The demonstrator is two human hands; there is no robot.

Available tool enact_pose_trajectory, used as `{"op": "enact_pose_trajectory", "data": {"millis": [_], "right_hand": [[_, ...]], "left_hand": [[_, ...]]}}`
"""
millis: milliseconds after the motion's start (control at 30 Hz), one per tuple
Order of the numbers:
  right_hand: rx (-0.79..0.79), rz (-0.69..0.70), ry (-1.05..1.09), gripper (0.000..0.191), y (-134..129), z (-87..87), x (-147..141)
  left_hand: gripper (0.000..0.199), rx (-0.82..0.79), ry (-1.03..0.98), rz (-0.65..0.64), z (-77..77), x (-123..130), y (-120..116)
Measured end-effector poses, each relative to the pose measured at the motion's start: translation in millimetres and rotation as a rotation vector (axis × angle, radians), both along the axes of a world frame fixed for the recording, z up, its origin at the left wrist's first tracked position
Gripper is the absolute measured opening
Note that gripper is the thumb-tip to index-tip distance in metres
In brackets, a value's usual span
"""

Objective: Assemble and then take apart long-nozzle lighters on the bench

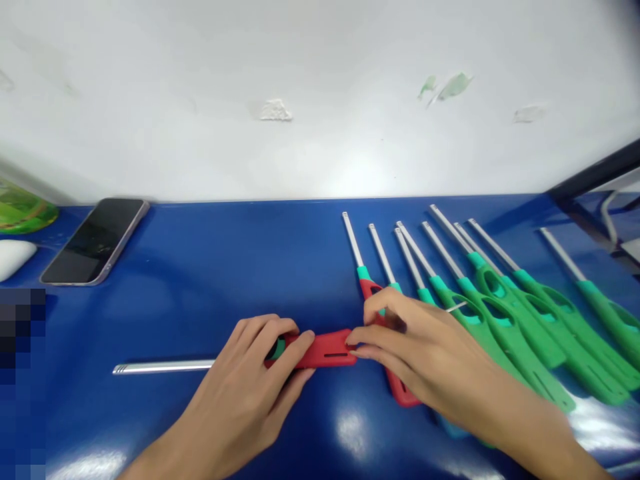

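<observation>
A red gas lighter [327, 350] with a long metal barrel lies crosswise, its tip pointing left. My left hand [255, 373] is closed around its handle near the green trigger, covering where barrel and handle meet. At the handle's right end, the fingertips of my right hand [420, 353] are pinched together against it. A thin pale stick [457, 307] sticks out behind my right hand; whether I hold it is unclear. Beneath that hand lies a second red lighter [403, 392], partly hidden.
Several green lighters [515, 333] lie side by side on the right of the blue table [240, 260], barrels pointing away. A phone [97, 240], a white rounded object [15, 259] and a green container [25, 208] are at the left. A white wall [320, 147] rises behind.
</observation>
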State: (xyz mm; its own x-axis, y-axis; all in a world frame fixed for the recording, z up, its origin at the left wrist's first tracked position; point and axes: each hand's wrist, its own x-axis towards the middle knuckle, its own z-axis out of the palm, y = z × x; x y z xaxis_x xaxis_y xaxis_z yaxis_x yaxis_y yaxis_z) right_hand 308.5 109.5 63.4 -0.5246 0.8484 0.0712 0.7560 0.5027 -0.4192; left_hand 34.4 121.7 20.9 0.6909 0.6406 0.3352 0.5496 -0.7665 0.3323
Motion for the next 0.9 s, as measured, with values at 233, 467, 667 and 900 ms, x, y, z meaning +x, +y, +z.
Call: {"op": "enact_pose_trajectory", "data": {"millis": [233, 467, 667, 900], "right_hand": [[-0.003, -0.083, 0.081, 0.027, -3, -8.8, -2], [0.101, -0.052, 0.055, 0.036, 0, -9.3, -4], [0.172, -0.054, 0.053, 0.035, -1, -13.2, -4], [0.253, -0.068, 0.005, 0.031, 0, -18.8, -8]], "left_hand": [[0.027, -0.004, -0.008, -0.021, 0.6, 0, -1], [0.029, 0.021, -0.019, -0.007, 0.6, -1, 3], [0.029, 0.013, -0.028, 0.007, 2.2, -1, 2], [0.030, 0.000, -0.040, 0.008, 0.2, -1, 2]]}}
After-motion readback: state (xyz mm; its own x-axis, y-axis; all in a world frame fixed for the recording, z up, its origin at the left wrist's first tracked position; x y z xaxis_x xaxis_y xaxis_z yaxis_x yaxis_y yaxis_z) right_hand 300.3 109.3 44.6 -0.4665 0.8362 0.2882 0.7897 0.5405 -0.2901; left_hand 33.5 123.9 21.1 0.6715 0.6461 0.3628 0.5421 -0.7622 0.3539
